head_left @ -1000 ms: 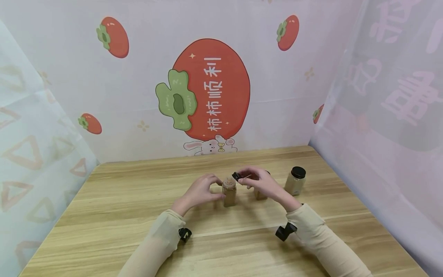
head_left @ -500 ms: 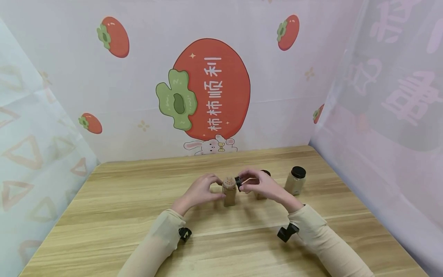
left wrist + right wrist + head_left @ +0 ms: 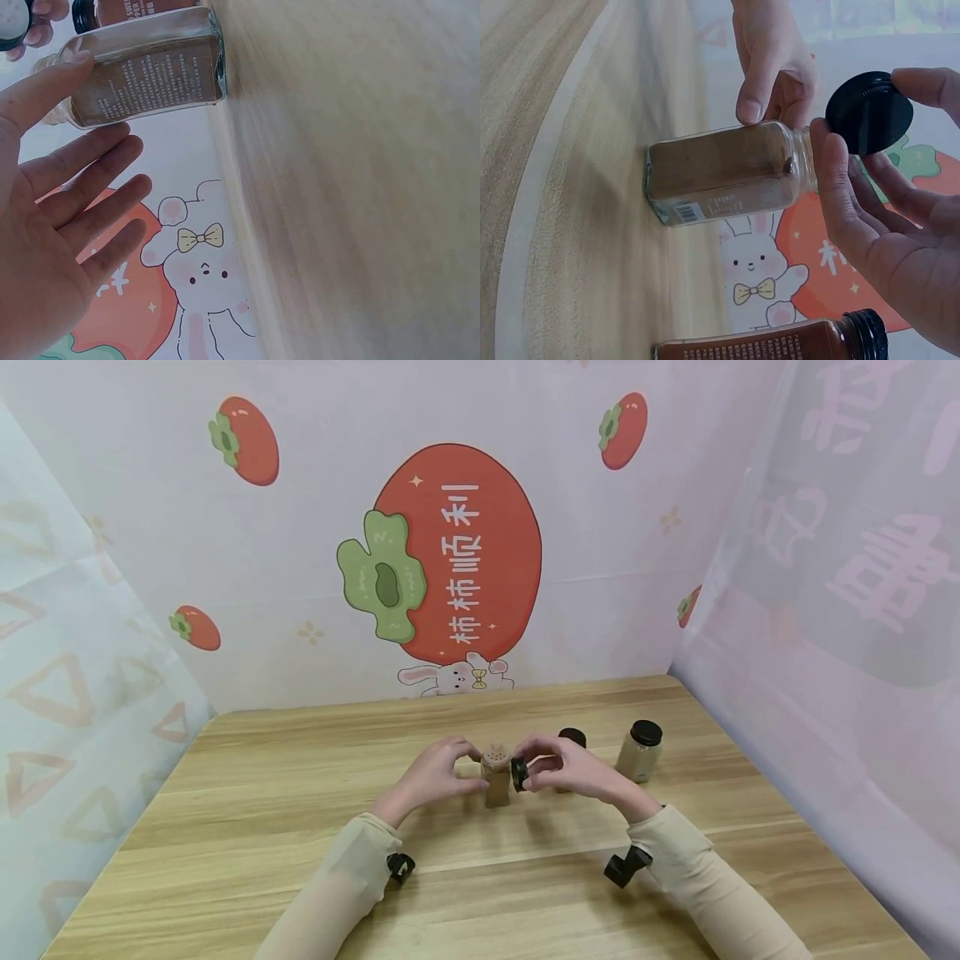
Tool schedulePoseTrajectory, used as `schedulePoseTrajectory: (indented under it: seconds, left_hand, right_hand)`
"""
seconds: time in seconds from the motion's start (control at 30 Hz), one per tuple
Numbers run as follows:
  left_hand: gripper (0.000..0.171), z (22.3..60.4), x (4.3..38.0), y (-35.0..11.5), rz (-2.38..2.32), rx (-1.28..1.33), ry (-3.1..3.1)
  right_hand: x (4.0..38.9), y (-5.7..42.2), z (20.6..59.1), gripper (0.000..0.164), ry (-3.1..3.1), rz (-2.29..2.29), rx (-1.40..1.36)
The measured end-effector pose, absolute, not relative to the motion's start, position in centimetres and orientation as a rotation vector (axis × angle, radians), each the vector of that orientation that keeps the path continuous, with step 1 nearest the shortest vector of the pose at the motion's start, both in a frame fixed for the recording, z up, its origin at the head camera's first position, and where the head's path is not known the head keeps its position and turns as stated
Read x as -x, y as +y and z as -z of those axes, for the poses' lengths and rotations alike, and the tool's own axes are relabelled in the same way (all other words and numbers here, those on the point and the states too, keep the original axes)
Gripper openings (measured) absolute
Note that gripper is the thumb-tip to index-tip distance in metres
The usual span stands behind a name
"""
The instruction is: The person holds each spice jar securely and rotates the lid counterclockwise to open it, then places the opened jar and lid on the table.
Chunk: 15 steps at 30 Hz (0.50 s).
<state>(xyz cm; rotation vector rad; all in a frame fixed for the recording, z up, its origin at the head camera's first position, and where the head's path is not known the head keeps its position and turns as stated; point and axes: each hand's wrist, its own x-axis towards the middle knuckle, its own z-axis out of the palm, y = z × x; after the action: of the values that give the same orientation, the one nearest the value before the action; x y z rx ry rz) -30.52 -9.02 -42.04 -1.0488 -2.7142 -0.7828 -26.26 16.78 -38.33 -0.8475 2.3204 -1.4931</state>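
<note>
An uncapped glass spice jar (image 3: 497,791) of brown powder stands upright on the table, its perforated sifter top showing. My left hand (image 3: 438,772) holds this jar near its shoulder. In the left wrist view the thumb lies on one side of the glass jar (image 3: 150,82) and the index fingertip touches another, while the other fingers of the left hand (image 3: 71,210) spread apart. My right hand (image 3: 570,770) pinches a round black lid (image 3: 520,774) just right of the jar's neck. The right wrist view shows the lid (image 3: 870,116) between thumb and fingers, apart from the jar.
Behind my right hand stands a second spice jar (image 3: 572,737), black-lidded and partly hidden; reddish-brown contents show in its lower-edge jar (image 3: 757,346) in the right wrist view. Farther right is a black-lidded jar (image 3: 640,760) of pale contents. A printed cloth (image 3: 600,568) hangs behind the wooden table (image 3: 300,827).
My right hand has lowered slightly, and the lid has turned from tilted above the jar's top edge to standing on edge beside its neck. The left hand and jar have stayed put.
</note>
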Motion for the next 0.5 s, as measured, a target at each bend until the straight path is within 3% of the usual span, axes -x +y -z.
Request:
schedulePoseTrajectory:
  seconds: [0.5]
  left_hand:
    - [0.042,42.0,30.4,-9.0,0.766,1.044,-2.718]
  right_hand:
    - [26.0,17.0,39.5,0.045,2.187,1.446,0.877]
